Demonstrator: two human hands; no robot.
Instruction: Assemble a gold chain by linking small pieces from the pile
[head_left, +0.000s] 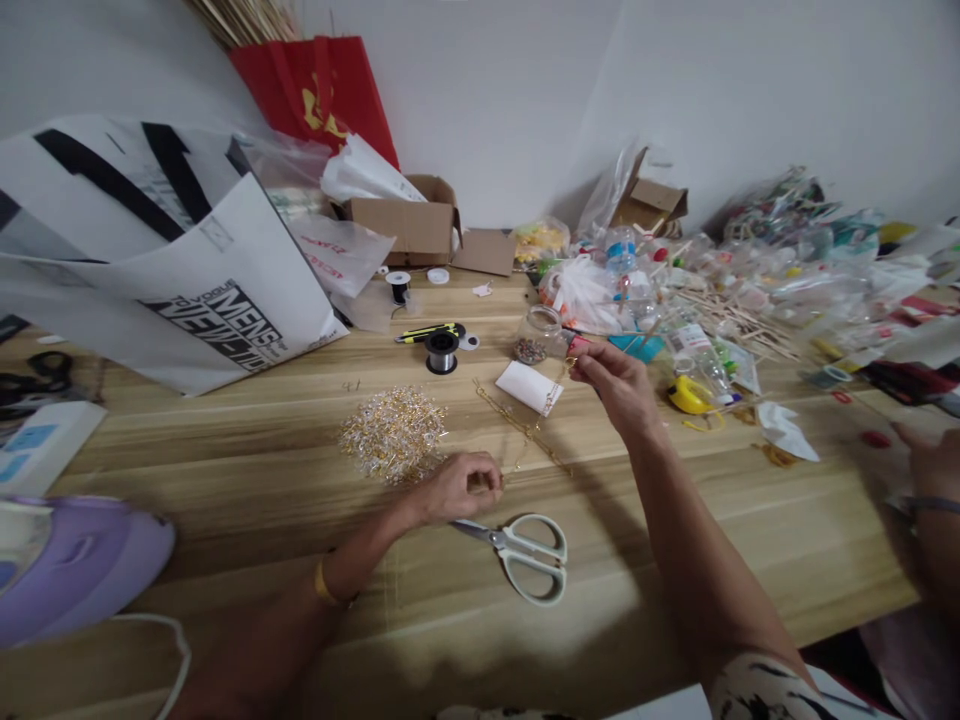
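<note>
My right hand (619, 388) is raised over the table, its fingertips pinched on a thin gold chain (571, 364). Low beside a pile of small gold and clear beads (394, 432), my left hand (461, 486) has thumb and fingers curled together. Whatever is between those fingertips is too small to make out. More gold chain (517, 421) lies on the wood between the two hands. White-handled scissors (534, 556) rest just below my left hand, blades toward it. A white packet (529, 387) and a clear jar with beads (537, 338) stand near my right hand.
Wire spools (442, 354) and a yellow cutter (429, 332) lie behind the beads. A large white bag (187, 270) and a purple appliance (82, 565) are at left. Plastic bottles and sticks (739, 325) crowd the right. Another person's hand (934, 470) is at far right.
</note>
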